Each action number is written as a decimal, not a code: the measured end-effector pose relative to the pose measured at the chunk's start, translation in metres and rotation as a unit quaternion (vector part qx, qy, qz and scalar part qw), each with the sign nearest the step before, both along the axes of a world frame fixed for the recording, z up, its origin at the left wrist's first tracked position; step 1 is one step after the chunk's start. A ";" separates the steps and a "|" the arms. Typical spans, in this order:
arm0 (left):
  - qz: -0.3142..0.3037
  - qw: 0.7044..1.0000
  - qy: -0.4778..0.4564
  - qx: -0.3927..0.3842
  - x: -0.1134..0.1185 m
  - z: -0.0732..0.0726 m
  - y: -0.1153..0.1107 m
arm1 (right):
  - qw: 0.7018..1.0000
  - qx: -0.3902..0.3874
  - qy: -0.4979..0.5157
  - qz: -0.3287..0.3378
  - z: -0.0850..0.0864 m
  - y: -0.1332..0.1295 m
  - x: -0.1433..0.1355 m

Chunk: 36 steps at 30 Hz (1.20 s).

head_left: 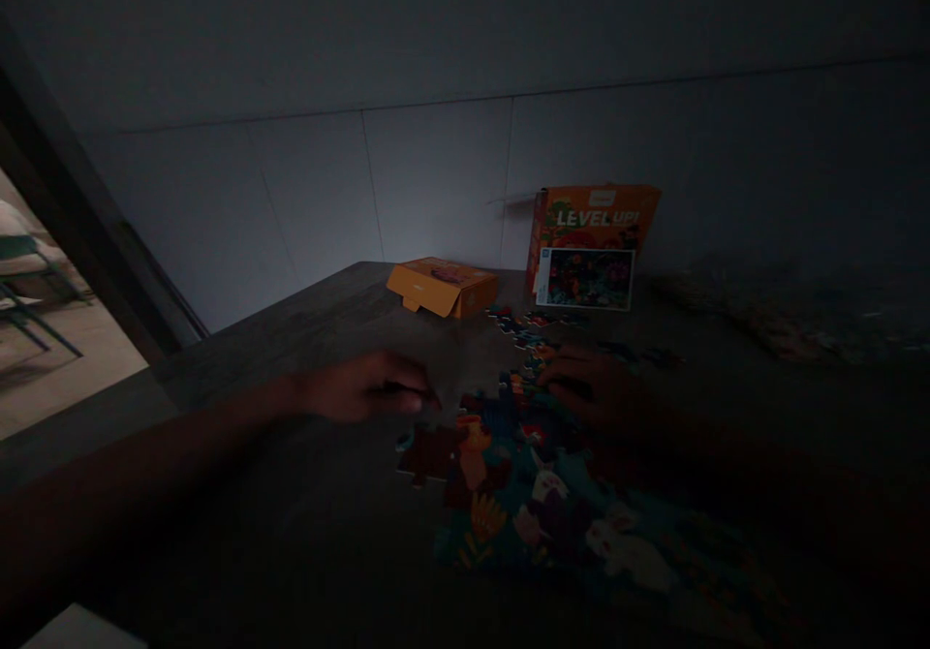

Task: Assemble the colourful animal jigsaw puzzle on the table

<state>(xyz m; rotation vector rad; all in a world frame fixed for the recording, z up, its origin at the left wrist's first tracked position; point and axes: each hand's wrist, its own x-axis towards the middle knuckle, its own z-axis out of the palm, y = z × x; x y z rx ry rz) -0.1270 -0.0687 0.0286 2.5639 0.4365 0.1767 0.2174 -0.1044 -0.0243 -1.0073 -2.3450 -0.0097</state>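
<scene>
The scene is very dark. A partly joined jigsaw puzzle (534, 504) lies on the table, its picture showing white rabbits, an orange vase and yellow leaves. My left hand (370, 387) is just left of its upper edge, fingers curled inward; whether a small piece is at the fingertips is too dim to tell. Over the puzzle's far part, my right hand (588, 383) reaches in from the right with bent fingers among loose puzzle pieces (534, 344). Shadow hides what those fingertips hold, if anything. A brown section (425, 450) juts from the puzzle's left side.
An orange open-flapped box (443, 286) lies at the back of the table (312, 315). Beside it stands an orange "LEVEL UP!" box (600, 213), with a picture card (587, 279) leaning on it. A wall rises behind. Clear plastic (785, 324) seems to lie at right.
</scene>
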 end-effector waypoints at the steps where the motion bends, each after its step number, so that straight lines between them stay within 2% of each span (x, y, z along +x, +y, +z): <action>1: 0.018 1.000 -0.003 0.000 -0.001 -0.002 0.002 | 1.000 -0.003 0.000 -0.001 0.000 0.000 0.000; 4: 0.062 0.998 -0.022 -0.017 -0.002 -0.009 0.007 | 1.000 -0.005 -0.002 -0.002 0.000 0.000 0.000; 9: 0.066 0.996 -0.048 -0.045 -0.001 -0.017 0.011 | 1.000 0.002 0.002 0.011 0.001 0.001 0.000; 14: 0.053 0.997 -0.012 -0.047 0.001 -0.011 0.005 | 1.000 -0.004 0.008 0.009 0.000 0.002 0.000; 19: 0.034 0.998 0.054 -0.009 0.004 -0.003 -0.010 | 1.000 0.017 -0.004 0.008 0.000 0.001 -0.001; 23: 0.029 0.998 0.061 -0.008 0.008 0.000 -0.020 | 0.999 0.031 -0.001 0.018 0.001 0.002 -0.001; 25: 0.035 0.997 0.064 -0.016 0.010 0.001 -0.023 | 0.998 0.065 0.001 0.017 0.003 0.001 0.000; 28: 0.058 0.996 0.066 -0.026 0.011 0.001 -0.026 | 0.988 0.155 -0.003 0.027 0.010 -0.009 -0.003; 30: 0.066 0.995 0.063 -0.035 0.011 0.001 -0.028 | 0.980 0.184 -0.014 0.073 0.018 -0.023 -0.009; 33: 0.075 0.994 0.060 -0.043 0.011 -0.001 -0.029 | 0.973 0.120 -0.075 0.180 0.030 -0.047 -0.025; 36: 0.083 0.992 0.048 -0.084 0.012 -0.002 -0.029 | 0.954 -0.041 -0.167 0.247 0.039 -0.062 -0.040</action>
